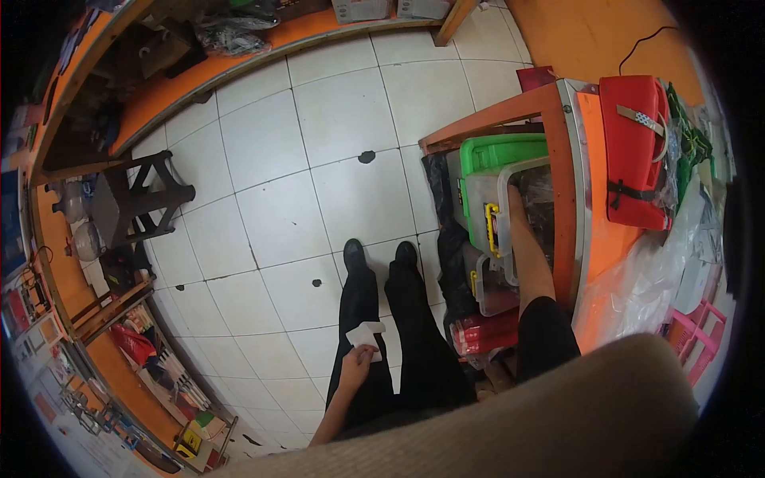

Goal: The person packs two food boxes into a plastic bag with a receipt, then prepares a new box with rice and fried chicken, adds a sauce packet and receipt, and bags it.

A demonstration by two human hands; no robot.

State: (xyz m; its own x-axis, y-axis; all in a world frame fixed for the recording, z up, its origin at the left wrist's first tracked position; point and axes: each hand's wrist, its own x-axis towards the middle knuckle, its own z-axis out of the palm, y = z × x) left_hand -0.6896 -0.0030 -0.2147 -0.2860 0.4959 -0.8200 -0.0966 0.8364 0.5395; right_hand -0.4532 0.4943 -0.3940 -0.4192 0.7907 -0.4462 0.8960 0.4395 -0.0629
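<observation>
My left hand (359,362) is closed on a small piece of white paper (366,334), held above my thigh. My right arm stretches under the orange table (564,191) into a clear plastic storage box (504,209) with a yellow latch (493,229). My right hand (514,191) is at the box's mouth and its fingers are hidden inside. Clear plastic packaging (539,195) shows within the box, beside the arm. Right behind it stands a green lidded container (498,151). A second clear box (496,296) sits just below.
Red plastic-wrapped packs (482,333) lie near my right leg. On the table are a red case (633,151) and clear plastic sheeting (629,279). A dark stool (131,199) stands at the left on white floor tiles (279,199). Orange shelves (239,72) line the back.
</observation>
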